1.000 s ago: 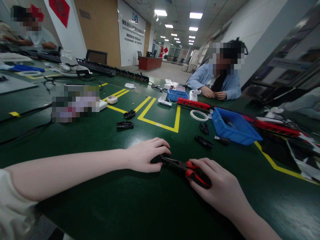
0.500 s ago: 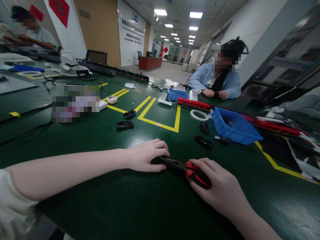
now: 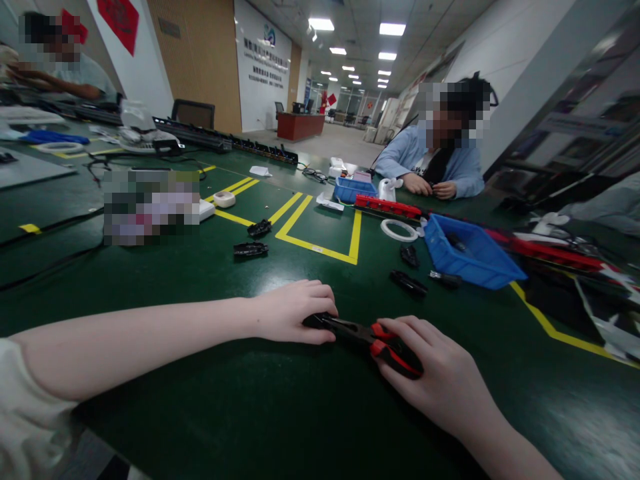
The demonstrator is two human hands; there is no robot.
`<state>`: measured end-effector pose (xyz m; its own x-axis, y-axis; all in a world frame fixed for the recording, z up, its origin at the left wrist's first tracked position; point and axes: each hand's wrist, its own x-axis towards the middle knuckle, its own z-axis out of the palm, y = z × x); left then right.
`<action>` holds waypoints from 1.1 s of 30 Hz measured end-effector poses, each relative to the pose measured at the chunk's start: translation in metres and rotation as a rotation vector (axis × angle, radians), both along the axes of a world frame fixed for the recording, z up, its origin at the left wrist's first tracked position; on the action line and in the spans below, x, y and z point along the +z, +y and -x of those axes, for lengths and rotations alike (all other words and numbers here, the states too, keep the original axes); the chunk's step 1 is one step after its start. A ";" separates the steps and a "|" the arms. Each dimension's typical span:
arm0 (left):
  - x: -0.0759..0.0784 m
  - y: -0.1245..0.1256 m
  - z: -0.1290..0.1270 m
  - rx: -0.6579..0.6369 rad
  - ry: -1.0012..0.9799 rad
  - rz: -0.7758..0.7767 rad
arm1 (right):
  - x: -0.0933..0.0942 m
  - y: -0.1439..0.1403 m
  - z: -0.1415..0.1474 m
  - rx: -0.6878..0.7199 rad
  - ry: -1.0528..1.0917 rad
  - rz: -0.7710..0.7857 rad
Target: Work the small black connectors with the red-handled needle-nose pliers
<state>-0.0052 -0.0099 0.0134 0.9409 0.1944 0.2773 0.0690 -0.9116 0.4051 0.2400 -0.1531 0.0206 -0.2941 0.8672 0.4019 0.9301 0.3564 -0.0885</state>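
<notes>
My right hand (image 3: 440, 380) grips the red-and-black handles of a pair of pliers (image 3: 370, 339) lying low over the green table (image 3: 250, 413). The pliers' jaws point left and reach a small black part (image 3: 313, 321) that my left hand (image 3: 293, 312) covers and holds down on the table. Most of that part is hidden under my fingers.
Black plastic parts (image 3: 250, 249) lie ahead at left and others (image 3: 409, 283) at right, near a blue bin (image 3: 470, 253). A yellow taped rectangle (image 3: 320, 233), a white ring (image 3: 399, 231) and red strips (image 3: 387, 207) lie beyond. A person in blue (image 3: 435, 163) sits across the table.
My hands and the pliers have barely shifted. The person across the table has moved their hands slightly.
</notes>
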 end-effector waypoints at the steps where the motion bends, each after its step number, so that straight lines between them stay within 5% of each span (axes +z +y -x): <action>1: -0.001 0.000 0.000 -0.004 -0.007 0.003 | 0.000 0.000 0.000 0.005 -0.005 -0.007; 33: -0.002 -0.001 -0.001 -0.083 -0.038 -0.037 | 0.000 0.001 0.003 0.088 -0.092 -0.134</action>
